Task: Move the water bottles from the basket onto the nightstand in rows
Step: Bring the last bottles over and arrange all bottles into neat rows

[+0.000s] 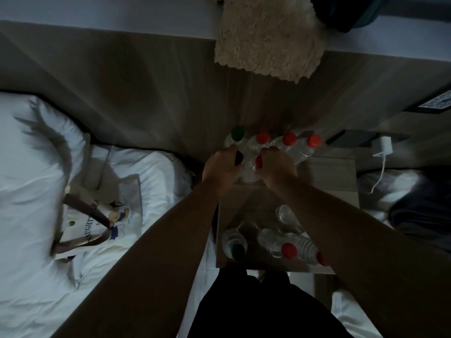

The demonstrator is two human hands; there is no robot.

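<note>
The water bottles (303, 153) just beyond the right hand (277, 164) are clear glossy plastic. The nightstand (329, 174) beside it is matt wood grain. Farther off is shaggy cloth (268, 37).

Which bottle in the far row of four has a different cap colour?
The leftmost clear plastic bottle: its cap is green, the other three are red.

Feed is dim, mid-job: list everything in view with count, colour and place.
Upright water bottles: four, clear, one green cap, three red, back row on nightstand.
Dark-capped bottle: one, clear, before that row.
Red-capped bottle: one, clear, beside it.
Lying bottles: about four, clear, nearest edge.
Tote bag: one, white, on bed.
Charger: one, white, right.
Fluffy fabric: one, beige, top.
Left hand: grips dark-capped bottle.
Right hand: grips red-capped bottle.
</note>
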